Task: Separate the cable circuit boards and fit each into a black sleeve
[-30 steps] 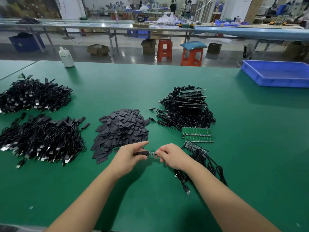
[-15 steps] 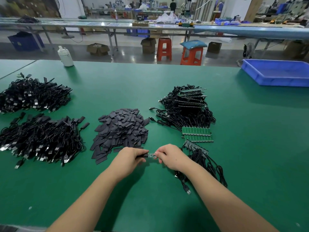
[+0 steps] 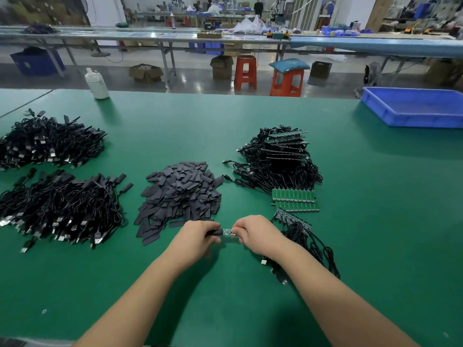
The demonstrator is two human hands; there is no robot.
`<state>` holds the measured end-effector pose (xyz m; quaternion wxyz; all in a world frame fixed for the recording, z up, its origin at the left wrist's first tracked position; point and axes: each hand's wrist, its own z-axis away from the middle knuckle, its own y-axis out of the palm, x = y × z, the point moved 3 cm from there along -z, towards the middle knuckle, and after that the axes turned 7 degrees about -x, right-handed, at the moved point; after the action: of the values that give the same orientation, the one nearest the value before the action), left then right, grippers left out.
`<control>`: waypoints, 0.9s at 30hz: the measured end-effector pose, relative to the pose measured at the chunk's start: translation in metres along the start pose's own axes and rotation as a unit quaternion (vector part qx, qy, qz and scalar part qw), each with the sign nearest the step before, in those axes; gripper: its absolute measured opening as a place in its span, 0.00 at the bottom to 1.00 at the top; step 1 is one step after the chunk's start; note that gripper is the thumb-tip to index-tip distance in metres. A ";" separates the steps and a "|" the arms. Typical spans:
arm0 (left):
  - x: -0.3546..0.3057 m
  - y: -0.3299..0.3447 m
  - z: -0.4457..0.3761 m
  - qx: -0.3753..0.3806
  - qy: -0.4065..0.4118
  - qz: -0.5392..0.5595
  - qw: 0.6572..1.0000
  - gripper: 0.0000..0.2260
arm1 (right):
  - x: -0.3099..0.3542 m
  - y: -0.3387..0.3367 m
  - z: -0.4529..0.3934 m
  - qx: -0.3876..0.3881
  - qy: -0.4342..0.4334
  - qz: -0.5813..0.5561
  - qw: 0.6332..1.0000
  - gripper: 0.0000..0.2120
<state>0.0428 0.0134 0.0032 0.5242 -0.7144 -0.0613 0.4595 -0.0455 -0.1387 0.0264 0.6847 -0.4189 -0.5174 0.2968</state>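
left hand (image 3: 194,237) pinching black sleeve (image 3: 216,232), right hand (image 3: 258,234) gripping small circuit board (image 3: 227,231), board end inside sleeve, above green table (image 3: 375,221)

Lighting: bright, even, from overhead; indoor hall.
Shadows: soft, short; a dim one under the forearms on the green mat (image 3: 250,126), another beside the white bottle (image 3: 96,84) toward the camera, a broader one in front of the blue tray (image 3: 413,120).
Glare: pale sheen on the floor (image 3: 185,78) under the far benches; mild shine on the mat's middle.
Sharpness: centre crisp; left hand (image 3: 194,237) fingers slightly motion-blurred; far background soft.
Distortion: wide-angle; mat edge and far benches bow, corners stretched and smeared, top left blurred most.
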 end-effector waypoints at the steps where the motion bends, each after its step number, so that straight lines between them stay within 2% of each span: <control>1: -0.001 0.000 0.001 -0.003 -0.006 0.009 1.000 0.12 | 0.000 -0.001 -0.001 0.000 -0.004 0.014 1.000 0.13; 4: -0.004 0.000 0.004 -0.006 -0.004 0.035 0.999 0.15 | -0.002 -0.001 -0.001 0.007 -0.007 0.031 0.999 0.12; 7: -0.008 -0.001 0.005 -0.018 0.042 0.002 0.999 0.08 | -0.001 -0.001 0.000 0.008 -0.003 0.013 1.000 0.12; 9: -0.010 -0.004 0.005 -0.026 0.073 -0.012 0.997 0.07 | -0.001 -0.001 0.001 0.011 0.013 -0.023 1.000 0.13; 13: -0.013 -0.006 0.006 -0.037 0.116 -0.047 0.992 0.11 | 0.002 0.001 0.003 0.021 0.052 -0.112 0.992 0.13; 20: -0.021 0.000 0.008 -0.047 0.118 -0.064 0.990 0.10 | 0.007 0.000 0.008 0.017 0.090 -0.218 0.972 0.12; 27: -0.024 0.003 0.013 -0.085 0.101 -0.006 0.991 0.10 | 0.005 0.000 0.009 0.037 0.107 -0.280 0.953 0.11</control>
<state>0.0184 0.0075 0.0146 0.4680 -0.7985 -0.0514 0.3751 -0.0526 -0.1316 0.0298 0.8068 -0.2612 -0.5259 0.0654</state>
